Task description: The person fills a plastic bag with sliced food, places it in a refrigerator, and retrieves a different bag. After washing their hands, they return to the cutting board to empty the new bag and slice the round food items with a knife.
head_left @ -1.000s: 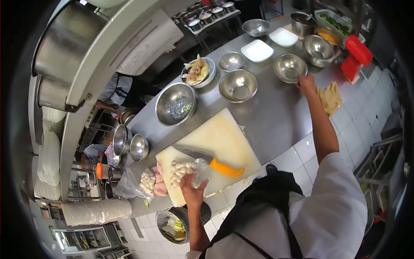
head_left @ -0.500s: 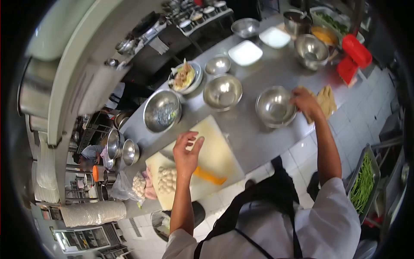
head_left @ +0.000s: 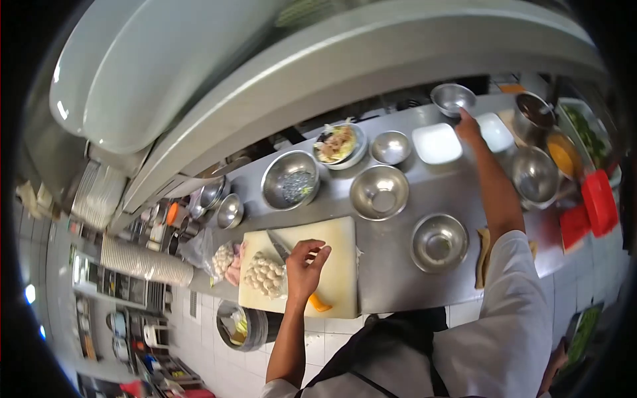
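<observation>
My left hand (head_left: 305, 268) hovers over the white cutting board (head_left: 340, 265), its fingers loosely bent and apart, holding nothing. Close by it on the board lie a knife (head_left: 278, 246), partly hidden by the hand, a bag of round white mushrooms or balls (head_left: 263, 274) and an orange strip (head_left: 320, 304). My right arm stretches across the steel table. The right hand (head_left: 468, 126) grips the near rim of a small metal bowl (head_left: 452, 98) at the far edge, its fingertips partly hidden. Two white square dishes (head_left: 437, 144) stand just below that bowl.
Metal bowls (head_left: 379, 192) stand along the steel table, one (head_left: 292, 180) with grey, translucent contents. A food-filled bowl (head_left: 336, 144) sits behind. Red containers (head_left: 600, 203) are at right, a folded cloth (head_left: 484, 259) near the front edge. A shelf (head_left: 371, 50) overhangs the back; a bin (head_left: 242, 325) stands below.
My right hand has left the bowl near the front edge and reached to the small bowl at the back. The view has turned and shifted; my left hand stays over the board.
</observation>
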### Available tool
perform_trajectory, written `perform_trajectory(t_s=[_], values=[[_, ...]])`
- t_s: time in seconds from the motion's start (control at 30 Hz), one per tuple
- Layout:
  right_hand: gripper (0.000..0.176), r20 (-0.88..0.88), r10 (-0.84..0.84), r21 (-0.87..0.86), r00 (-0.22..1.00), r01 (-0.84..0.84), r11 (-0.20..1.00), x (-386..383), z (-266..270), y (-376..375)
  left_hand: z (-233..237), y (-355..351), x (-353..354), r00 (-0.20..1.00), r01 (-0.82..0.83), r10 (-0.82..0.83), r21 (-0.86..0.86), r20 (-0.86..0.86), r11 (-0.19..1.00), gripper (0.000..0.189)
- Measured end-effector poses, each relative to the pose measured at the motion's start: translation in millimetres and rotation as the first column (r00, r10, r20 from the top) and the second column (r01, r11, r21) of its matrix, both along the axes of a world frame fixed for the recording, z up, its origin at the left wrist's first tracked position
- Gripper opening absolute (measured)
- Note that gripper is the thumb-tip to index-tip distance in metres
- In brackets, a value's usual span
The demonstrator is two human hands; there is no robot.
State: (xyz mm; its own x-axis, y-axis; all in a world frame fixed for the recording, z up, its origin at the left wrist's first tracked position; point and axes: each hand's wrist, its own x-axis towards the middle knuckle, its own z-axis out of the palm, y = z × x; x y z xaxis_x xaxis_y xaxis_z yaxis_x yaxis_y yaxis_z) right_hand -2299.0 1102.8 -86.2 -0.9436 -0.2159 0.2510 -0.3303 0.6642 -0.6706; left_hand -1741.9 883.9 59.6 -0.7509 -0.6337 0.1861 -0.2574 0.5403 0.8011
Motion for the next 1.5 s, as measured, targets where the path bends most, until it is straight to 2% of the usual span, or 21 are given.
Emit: perform_trajectory(t_s=[0.07,0.13,0.17,0.2,0.27,0.43,0.53,0.6,0.63,0.7,0.73,0.8,0.9,0.97,1.0,1.07,1.13,1.27,1.33,1.43,1.5], values=[[0.071,0.171,0.002,0.093,0.985,-0.018,0.996,-15.4,8.5,-9.3,-0.2,4.4,18.6,0.994,-0.107,0.107,0.013,0.033,0.994,0.017],[0.067,0.149,-0.031,0.258,0.988,-0.009,0.966,-47.3,-17.9,-17.0,-7.0,5.0,39.8,0.982,-0.187,0.187,0.098,0.011,0.977,0.018],[0.054,0.111,-0.064,0.244,0.992,0.035,0.969,-45.1,-18.4,-17.7,-14.1,2.8,50.4,0.976,-0.217,0.218,0.114,0.003,0.970,0.018],[0.039,0.127,-0.103,0.337,0.987,0.054,0.940,-47.8,-14.3,-20.4,-21.7,1.4,63.0,0.969,-0.245,0.247,0.132,0.000,0.961,0.018],[0.030,0.055,-0.190,0.297,0.980,0.166,0.940,-48.1,-18.8,-25.3,-24.7,0.1,78.5,0.955,-0.292,0.297,0.167,-0.003,0.942,0.020],[0.025,-0.063,-0.255,0.123,0.965,0.262,0.957,-27.2,-3.9,-20.1,-22.3,5.6,101.8,0.936,-0.342,0.352,0.228,-0.006,0.912,0.020],[0.023,-0.127,-0.258,0.047,0.958,0.265,0.963,-6.1,20.9,-12.8,-20.6,6.6,107.4,0.941,-0.325,0.339,0.254,-0.012,0.911,0.021],[0.027,-0.342,-0.211,0.027,0.916,0.234,0.972,-40.8,-9.5,1.3,-16.8,8.8,110.4,0.951,-0.291,0.307,0.253,-0.023,0.923,0.022],[0.029,-0.356,-0.194,0.024,0.914,0.217,0.976,-30.2,5.7,4.8,-20.5,7.5,114.7,0.957,-0.272,0.287,0.228,-0.035,0.935,0.022],[0.030,-0.461,-0.127,0.003,0.878,0.145,0.989,5.8,35.4,27.5,-19.2,9.7,126.1,0.959,-0.265,0.279,0.210,-0.043,0.941,0.021],[0.031,-0.381,-0.130,-0.039,0.915,0.124,0.991,48.3,65.6,33.1,-19.5,10.7,134.5,0.960,-0.263,0.278,0.207,-0.044,0.942,0.021],[0.028,-0.309,-0.056,-0.121,0.949,0.019,0.992,92.0,85.5,48.2,-22.5,10.9,157.0,0.962,-0.236,0.257,0.192,-0.096,0.953,0.018],[0.020,-0.081,0.116,-0.405,0.990,-0.139,0.904,180.8,110.9,61.5,-30.4,11.1,197.0,0.950,-0.245,0.297,0.357,-0.098,0.901,0.016],[0.014,-0.094,0.252,-0.436,0.963,-0.267,0.859,262.5,130.4,66.5,-51.1,8.4,226.3,0.943,-0.214,0.304,0.459,-0.131,0.862,0.015],[0.012,-0.100,0.316,-0.452,0.944,-0.326,0.830,300.5,135.2,65.7,-60.0,7.7,239.0,0.943,-0.205,0.304,0.482,-0.137,0.852,0.015],[0.013,0.029,0.434,-0.540,0.901,-0.351,0.765,355.8,117.3,64.8,-74.0,7.8,262.5,0.945,-0.184,0.297,0.525,-0.138,0.831,0.015],[0.016,0.072,0.512,-0.482,0.856,-0.420,0.769,427.9,106.7,57.2,-82.5,11.4,279.1,0.950,-0.183,0.282,0.495,-0.134,0.850,0.013],[0.020,0.071,0.457,-0.238,0.887,-0.429,0.871,515.8,49.4,47.9,-104.5,23.2,290.5,0.973,-0.096,0.191,0.530,-0.127,0.843,0.013],[0.022,-0.057,0.420,-0.201,0.906,-0.423,0.884,542.0,25.6,49.5,-109.5,31.5,290.0,0.987,-0.033,0.108,0.518,-0.117,0.855,0.014],[0.025,-0.024,0.385,-0.134,0.923,-0.385,0.913,562.5,21.6,61.6,-114.5,46.3,288.3,0.994,0.034,0.027,0.525,-0.107,0.851,0.015],[0.028,0.012,0.283,-0.254,0.959,-0.271,0.928,550.9,3.7,75.5,-113.4,56.3,288.4,0.997,0.036,0.008,0.534,-0.079,0.845,0.015]])
